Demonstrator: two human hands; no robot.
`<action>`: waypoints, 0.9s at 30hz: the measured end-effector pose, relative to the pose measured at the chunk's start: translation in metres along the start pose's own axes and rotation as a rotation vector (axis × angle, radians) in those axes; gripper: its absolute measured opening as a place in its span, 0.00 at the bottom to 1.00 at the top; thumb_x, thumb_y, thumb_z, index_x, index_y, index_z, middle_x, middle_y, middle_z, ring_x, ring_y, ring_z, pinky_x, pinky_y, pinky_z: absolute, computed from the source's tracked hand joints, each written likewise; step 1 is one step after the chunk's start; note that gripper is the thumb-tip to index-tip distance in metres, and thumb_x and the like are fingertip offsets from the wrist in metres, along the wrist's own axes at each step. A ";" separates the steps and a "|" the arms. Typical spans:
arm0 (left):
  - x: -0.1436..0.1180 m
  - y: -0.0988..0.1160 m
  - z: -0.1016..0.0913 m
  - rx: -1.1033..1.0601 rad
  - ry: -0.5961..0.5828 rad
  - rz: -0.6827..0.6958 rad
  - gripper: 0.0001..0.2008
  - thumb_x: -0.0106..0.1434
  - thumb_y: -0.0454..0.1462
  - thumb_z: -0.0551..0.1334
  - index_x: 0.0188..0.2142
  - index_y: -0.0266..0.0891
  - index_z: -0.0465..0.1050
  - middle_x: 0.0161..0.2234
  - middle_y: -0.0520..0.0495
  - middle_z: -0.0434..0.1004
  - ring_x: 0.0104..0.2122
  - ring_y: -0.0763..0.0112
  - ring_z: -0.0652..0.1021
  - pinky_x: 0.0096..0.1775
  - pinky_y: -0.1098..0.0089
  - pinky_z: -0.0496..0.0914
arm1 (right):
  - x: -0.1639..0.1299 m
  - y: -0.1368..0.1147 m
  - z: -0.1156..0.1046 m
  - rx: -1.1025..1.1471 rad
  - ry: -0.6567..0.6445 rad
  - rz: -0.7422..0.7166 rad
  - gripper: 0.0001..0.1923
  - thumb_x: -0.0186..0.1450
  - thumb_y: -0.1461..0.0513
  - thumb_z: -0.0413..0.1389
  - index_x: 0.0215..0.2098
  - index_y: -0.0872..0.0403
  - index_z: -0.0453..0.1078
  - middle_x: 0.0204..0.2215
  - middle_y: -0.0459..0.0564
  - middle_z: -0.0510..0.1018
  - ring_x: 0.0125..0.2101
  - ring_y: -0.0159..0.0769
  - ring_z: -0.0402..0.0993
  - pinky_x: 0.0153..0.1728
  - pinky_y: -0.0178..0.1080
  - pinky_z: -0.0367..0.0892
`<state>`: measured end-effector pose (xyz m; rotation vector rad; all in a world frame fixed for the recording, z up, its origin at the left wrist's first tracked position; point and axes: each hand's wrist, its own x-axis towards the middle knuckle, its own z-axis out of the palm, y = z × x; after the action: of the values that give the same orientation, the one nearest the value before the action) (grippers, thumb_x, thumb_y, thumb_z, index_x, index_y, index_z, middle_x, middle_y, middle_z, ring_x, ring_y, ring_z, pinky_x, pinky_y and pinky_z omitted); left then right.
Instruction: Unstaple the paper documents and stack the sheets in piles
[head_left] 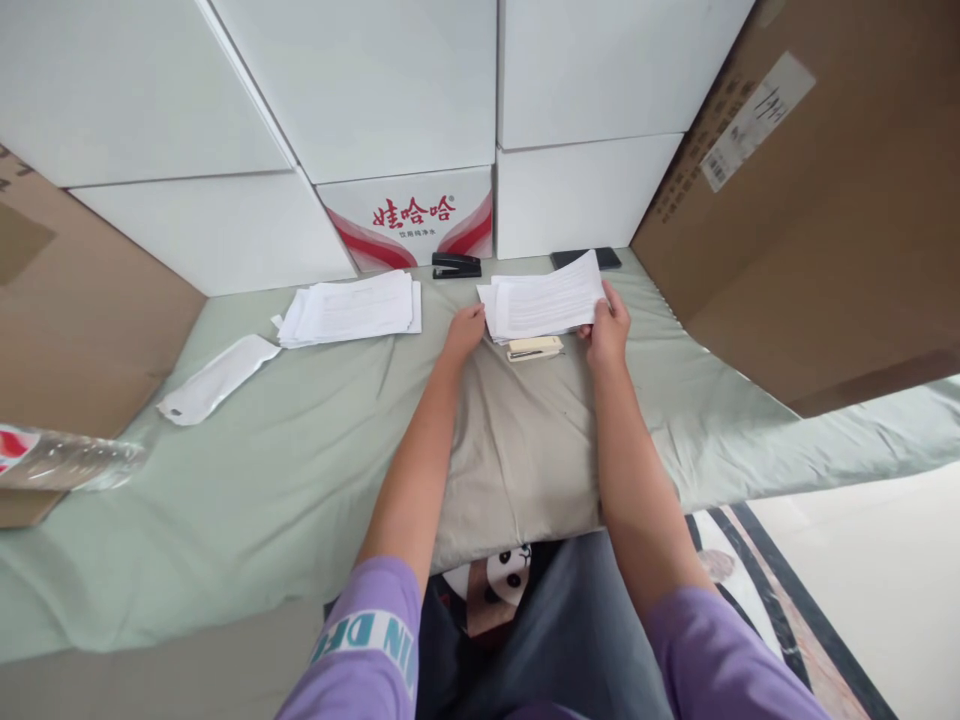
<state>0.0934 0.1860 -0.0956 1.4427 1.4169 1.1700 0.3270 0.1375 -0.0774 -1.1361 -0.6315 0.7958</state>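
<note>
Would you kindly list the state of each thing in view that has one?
Right paper stack: lifted at its right edge, held by both hands.
Left hand: touching the stack's left edge.
Right hand: gripping the stack's right edge.
Left paper stack: lying flat, untouched.
Black stapler: closed, resting by the boxes.
Beige stapler: lying flat, closed.
Plastic bottle: lying on its side.
Phone: flat, screen dark.

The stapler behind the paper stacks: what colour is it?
Black: the stapler shows in the head view, by the white box.
</note>
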 end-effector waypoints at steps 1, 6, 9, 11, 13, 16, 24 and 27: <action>0.001 0.000 -0.001 0.012 -0.009 -0.003 0.10 0.60 0.32 0.60 0.35 0.41 0.81 0.47 0.42 0.83 0.54 0.58 0.78 0.60 0.57 0.65 | 0.000 0.000 0.000 0.000 -0.012 0.014 0.31 0.65 0.51 0.57 0.64 0.53 0.65 0.20 0.38 0.63 0.15 0.24 0.51 0.14 0.30 0.52; 0.002 -0.002 -0.001 0.091 -0.024 0.012 0.09 0.60 0.31 0.61 0.35 0.40 0.80 0.49 0.40 0.82 0.56 0.57 0.76 0.63 0.56 0.62 | -0.001 0.004 0.003 0.022 -0.068 0.050 0.35 0.63 0.51 0.60 0.66 0.51 0.62 0.23 0.37 0.65 0.15 0.21 0.51 0.14 0.29 0.52; 0.000 0.001 -0.001 0.172 -0.058 0.049 0.09 0.62 0.30 0.59 0.34 0.39 0.79 0.47 0.40 0.83 0.55 0.56 0.77 0.61 0.57 0.64 | -0.001 0.008 0.004 0.037 -0.063 0.028 0.41 0.62 0.54 0.62 0.70 0.47 0.54 0.28 0.39 0.70 0.15 0.21 0.54 0.15 0.28 0.55; -0.003 0.003 -0.002 0.233 -0.085 0.074 0.10 0.63 0.31 0.58 0.32 0.39 0.78 0.43 0.40 0.83 0.52 0.55 0.78 0.58 0.57 0.66 | 0.001 0.011 0.004 0.035 -0.053 0.014 0.43 0.60 0.58 0.61 0.70 0.45 0.51 0.30 0.39 0.71 0.15 0.20 0.56 0.15 0.28 0.58; -0.006 0.006 -0.004 0.281 -0.122 0.095 0.11 0.64 0.31 0.57 0.31 0.40 0.78 0.40 0.42 0.83 0.49 0.55 0.79 0.57 0.57 0.68 | 0.002 0.014 0.004 0.019 -0.034 0.015 0.42 0.59 0.61 0.60 0.69 0.46 0.53 0.32 0.39 0.72 0.16 0.21 0.60 0.16 0.28 0.62; -0.010 0.009 -0.005 0.316 -0.157 0.128 0.12 0.65 0.33 0.56 0.35 0.40 0.80 0.44 0.43 0.83 0.49 0.57 0.78 0.58 0.57 0.67 | 0.005 0.018 0.004 -0.034 -0.009 0.041 0.39 0.57 0.65 0.59 0.66 0.49 0.58 0.31 0.40 0.72 0.19 0.24 0.68 0.17 0.28 0.66; -0.013 0.017 -0.024 0.326 -0.101 0.134 0.12 0.63 0.33 0.61 0.45 0.36 0.80 0.50 0.37 0.78 0.50 0.57 0.78 0.58 0.58 0.67 | 0.004 0.023 0.006 -0.145 0.037 0.039 0.37 0.56 0.69 0.54 0.65 0.53 0.60 0.26 0.41 0.74 0.20 0.27 0.71 0.15 0.27 0.63; -0.010 0.013 -0.061 0.293 0.116 0.181 0.13 0.62 0.31 0.61 0.46 0.39 0.78 0.49 0.39 0.78 0.50 0.58 0.77 0.58 0.59 0.66 | 0.005 0.023 0.007 -0.195 0.033 0.054 0.42 0.56 0.68 0.54 0.69 0.55 0.55 0.26 0.41 0.75 0.18 0.27 0.69 0.14 0.28 0.62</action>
<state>0.0384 0.1714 -0.0676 1.7605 1.6170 1.2106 0.3192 0.1498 -0.0974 -1.3459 -0.6633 0.7716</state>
